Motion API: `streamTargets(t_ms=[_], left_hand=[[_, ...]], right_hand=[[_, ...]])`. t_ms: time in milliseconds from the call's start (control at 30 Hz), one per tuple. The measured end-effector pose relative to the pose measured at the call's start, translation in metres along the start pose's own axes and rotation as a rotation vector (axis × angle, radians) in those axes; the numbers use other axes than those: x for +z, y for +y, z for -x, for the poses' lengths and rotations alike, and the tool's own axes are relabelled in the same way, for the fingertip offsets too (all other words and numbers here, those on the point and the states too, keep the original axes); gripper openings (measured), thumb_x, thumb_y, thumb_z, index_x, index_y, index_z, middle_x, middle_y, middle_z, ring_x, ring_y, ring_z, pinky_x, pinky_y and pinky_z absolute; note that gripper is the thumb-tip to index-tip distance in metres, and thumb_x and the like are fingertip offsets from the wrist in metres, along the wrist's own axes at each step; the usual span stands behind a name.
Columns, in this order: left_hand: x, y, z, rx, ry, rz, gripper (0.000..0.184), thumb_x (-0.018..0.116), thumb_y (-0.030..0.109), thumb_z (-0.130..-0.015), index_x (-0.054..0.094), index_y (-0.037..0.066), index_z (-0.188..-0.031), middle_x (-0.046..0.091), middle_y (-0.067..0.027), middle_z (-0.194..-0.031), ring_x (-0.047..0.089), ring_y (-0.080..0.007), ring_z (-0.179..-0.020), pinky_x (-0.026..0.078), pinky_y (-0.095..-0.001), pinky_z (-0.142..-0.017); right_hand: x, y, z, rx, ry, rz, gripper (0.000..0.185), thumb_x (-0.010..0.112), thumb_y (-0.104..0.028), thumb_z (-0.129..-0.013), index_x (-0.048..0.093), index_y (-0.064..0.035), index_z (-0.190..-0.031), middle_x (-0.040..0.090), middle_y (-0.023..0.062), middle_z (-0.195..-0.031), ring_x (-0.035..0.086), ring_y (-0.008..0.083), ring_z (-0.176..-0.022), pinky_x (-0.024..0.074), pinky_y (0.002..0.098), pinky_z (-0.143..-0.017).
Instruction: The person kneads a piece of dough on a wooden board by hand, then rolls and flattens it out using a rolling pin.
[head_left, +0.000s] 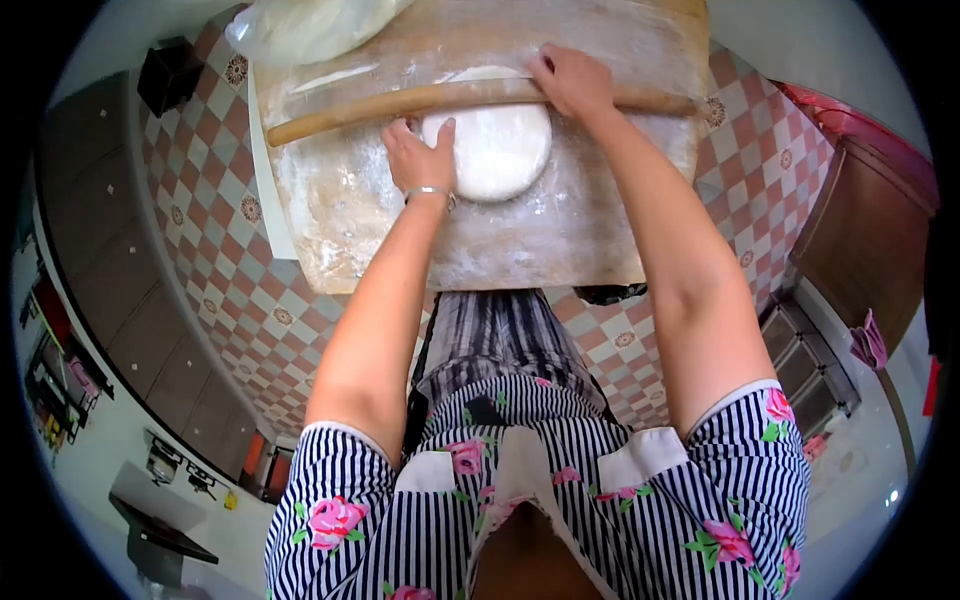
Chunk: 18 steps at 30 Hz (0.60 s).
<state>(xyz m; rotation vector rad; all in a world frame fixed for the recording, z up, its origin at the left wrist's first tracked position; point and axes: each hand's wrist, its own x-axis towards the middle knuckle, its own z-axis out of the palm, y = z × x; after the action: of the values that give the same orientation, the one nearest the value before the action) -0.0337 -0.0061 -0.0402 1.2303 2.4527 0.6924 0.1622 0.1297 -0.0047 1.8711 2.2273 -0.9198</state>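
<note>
A round, flattened piece of white dough [505, 155] lies on a floured wooden board [570, 235]. Across its far part rests a long wooden rolling pin [350, 117], reaching nearly from one side of the board to the other. My right hand [575, 82] is closed over the pin, right of the dough's middle. At the dough's left edge, just on the near side of the pin, is my left hand [420, 158]. Its thumb is spread from the fingers and lies at the dough; whether the fingertips touch the pin I cannot tell.
A clear plastic bag [310, 30] with something pale inside sits at the board's far left corner. Loose flour is scattered over the board. Checkered floor tiles [215, 200] surround it. A dark box-like object [168, 75] stands on the floor at the far left.
</note>
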Motion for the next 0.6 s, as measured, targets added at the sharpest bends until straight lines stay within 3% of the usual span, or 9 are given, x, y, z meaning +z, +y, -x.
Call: streamTargets(t_ms=[33,67,133,167,267,400,500,533,600], left_hand=[[-0.001,-0.01,-0.003,-0.081,-0.131,0.058,0.041,0.074,0.036,-0.081,0.066,-0.001,-0.096,0.065,-0.0171,-0.091,0.062,-0.0367,-0.088,0.048,-0.045,-0.084],[-0.001,-0.017,-0.005,-0.152,-0.261,0.122,0.044,0.075,0.037,-0.08,0.066,-0.002,-0.098,0.066,-0.0176,-0.092,0.062,-0.037,-0.087,0.049,-0.045,-0.083],[-0.014,-0.017,0.007,-0.222,-0.306,0.165,0.047,0.076,0.038,-0.08,0.065,-0.004,-0.098,0.066,-0.0189,-0.09,0.063,-0.0378,-0.081,0.05,-0.045,-0.081],[-0.024,-0.019,0.016,-0.258,-0.327,0.182,0.049,0.076,0.039,-0.08,0.065,-0.005,-0.099,0.067,-0.0195,-0.089,0.063,-0.0382,-0.078,0.05,-0.0449,-0.079],[-0.043,-0.031,0.074,-0.4,-0.309,0.183,0.035,0.065,0.029,-0.09,0.063,-0.002,-0.105,0.062,-0.0204,-0.109,0.058,-0.0366,-0.1,0.043,-0.0458,-0.092],[-0.073,-0.031,0.084,0.252,0.086,0.085,0.025,0.059,0.024,-0.088,0.059,0.005,-0.105,0.056,-0.0147,-0.108,0.048,-0.0356,-0.112,0.028,-0.0544,-0.108],[-0.061,-0.056,0.062,0.29,-0.162,-0.182,0.026,0.054,0.029,-0.091,0.058,0.008,-0.106,0.056,-0.0122,-0.109,0.049,-0.0337,-0.112,0.026,-0.0539,-0.111],[-0.052,-0.059,0.059,0.335,-0.115,-0.208,0.024,0.051,0.031,-0.091,0.06,0.01,-0.1,0.057,-0.0097,-0.104,0.05,-0.0323,-0.107,0.029,-0.0513,-0.107],[-0.038,-0.063,0.048,0.312,-0.101,-0.217,0.021,0.051,0.028,-0.088,0.061,0.011,-0.094,0.058,-0.0089,-0.1,0.051,-0.0314,-0.101,0.033,-0.0507,-0.101]], right_hand=[[-0.005,-0.004,0.022,-0.056,-0.112,0.037,0.043,0.056,-0.047,-0.089,0.066,-0.0074,-0.103,0.069,0.017,-0.097,0.063,0.0382,-0.094,0.0483,0.0477,-0.082],[0.002,0.005,0.036,-0.206,-0.053,0.035,0.04,0.059,-0.044,-0.088,0.065,-0.0087,-0.105,0.068,0.0157,-0.097,0.063,0.0373,-0.093,0.0483,0.0467,-0.081],[0.023,0.035,0.058,-0.519,0.066,0.031,0.037,0.067,-0.039,-0.085,0.063,-0.0113,-0.109,0.066,0.013,-0.095,0.062,0.0357,-0.09,0.0482,0.0447,-0.078],[0.02,0.037,0.068,-0.546,0.078,0.052,0.037,0.068,-0.037,-0.084,0.062,-0.0127,-0.11,0.064,0.0117,-0.094,0.061,0.0343,-0.089,0.048,0.0448,-0.077],[0.017,0.036,0.112,-0.584,0.081,0.115,0.037,0.07,-0.035,-0.081,0.06,-0.0156,-0.111,0.061,0.0088,-0.091,0.061,0.0304,-0.086,0.0467,0.0448,-0.076],[0.024,0.032,0.15,-0.541,0.201,0.235,0.039,0.069,-0.04,-0.08,0.061,-0.0164,-0.11,0.061,0.0073,-0.091,0.061,0.0264,-0.085,0.043,0.0436,-0.083],[0.043,0.026,0.15,-0.359,0.462,0.298,0.032,0.064,-0.041,-0.082,0.064,-0.0167,-0.103,0.062,0.0059,-0.089,0.061,0.0257,-0.083,0.0423,0.0424,-0.083],[0.05,0.025,0.142,-0.274,0.557,0.314,0.029,0.062,-0.041,-0.083,0.065,-0.0168,-0.099,0.063,0.0054,-0.088,0.06,0.0257,-0.082,0.0424,0.0419,-0.082],[0.063,0.026,0.124,-0.172,0.489,0.239,0.023,0.059,-0.037,-0.081,0.065,-0.0161,-0.087,0.063,0.0057,-0.082,0.061,0.0268,-0.077,0.0436,0.042,-0.08]])
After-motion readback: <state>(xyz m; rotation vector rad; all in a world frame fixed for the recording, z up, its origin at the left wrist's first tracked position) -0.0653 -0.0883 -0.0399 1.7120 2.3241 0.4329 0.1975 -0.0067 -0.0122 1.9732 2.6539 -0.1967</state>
